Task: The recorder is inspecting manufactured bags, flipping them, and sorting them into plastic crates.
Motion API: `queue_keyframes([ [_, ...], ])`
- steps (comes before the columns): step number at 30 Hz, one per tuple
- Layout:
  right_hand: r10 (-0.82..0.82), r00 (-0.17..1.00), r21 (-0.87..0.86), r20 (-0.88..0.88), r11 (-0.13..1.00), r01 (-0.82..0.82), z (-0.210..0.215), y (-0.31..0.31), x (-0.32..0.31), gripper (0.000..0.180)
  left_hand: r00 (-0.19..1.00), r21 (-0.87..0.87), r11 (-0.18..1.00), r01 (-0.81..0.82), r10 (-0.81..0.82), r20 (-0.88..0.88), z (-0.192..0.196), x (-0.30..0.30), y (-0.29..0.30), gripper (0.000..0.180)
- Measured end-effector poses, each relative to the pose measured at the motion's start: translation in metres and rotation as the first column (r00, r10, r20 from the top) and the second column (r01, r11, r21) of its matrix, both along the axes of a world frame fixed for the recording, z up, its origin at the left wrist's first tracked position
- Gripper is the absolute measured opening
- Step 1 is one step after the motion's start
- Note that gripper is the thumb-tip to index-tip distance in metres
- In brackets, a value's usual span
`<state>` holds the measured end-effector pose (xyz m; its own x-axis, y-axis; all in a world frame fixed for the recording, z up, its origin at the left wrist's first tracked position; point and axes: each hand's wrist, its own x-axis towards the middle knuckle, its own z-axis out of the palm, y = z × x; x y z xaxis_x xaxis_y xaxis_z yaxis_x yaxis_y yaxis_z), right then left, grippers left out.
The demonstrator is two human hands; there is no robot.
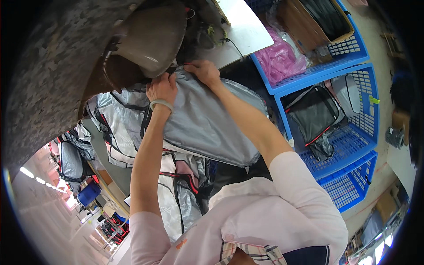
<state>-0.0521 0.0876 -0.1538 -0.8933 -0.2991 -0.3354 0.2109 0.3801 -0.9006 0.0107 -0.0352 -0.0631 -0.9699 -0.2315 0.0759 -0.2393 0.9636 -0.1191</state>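
1 grey cloth, 3 blue baskets
R hand pinches cloth's far edge w/ closed fingers; L hand bent on it, can't tell grip from here. Cloth's L of baskets.

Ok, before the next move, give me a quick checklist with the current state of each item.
1. Left hand at the grey cloth: ok.
2. Right hand at the cloth's far edge: ok.
3. Firm grip by both: cannot tell, fingertips partly hidden.
4. Cloth smooth: not ok, light creases show.
5. Bracelet clear of the cloth: cannot tell.
6. Pink plastic kept in its blue crate, off the cloth: ok.
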Motion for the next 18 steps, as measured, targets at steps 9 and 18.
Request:
queue_keyframes([
  [9,0.001,0.999,-0.093,-0.039,0.996,-0.005,-0.015,0.005,0.001,0.036,0.996,0.010,0.998,0.060,-0.059,-0.063,-0.003,0.002,0.006,0.030],
  [18,-0.001,0.984,-0.205,-0.180,0.978,-0.036,-0.015,0.049,0.028,0.037,0.979,-0.027,0.993,-0.113,0.116,0.168,0.019,0.034,0.017,0.034],
])
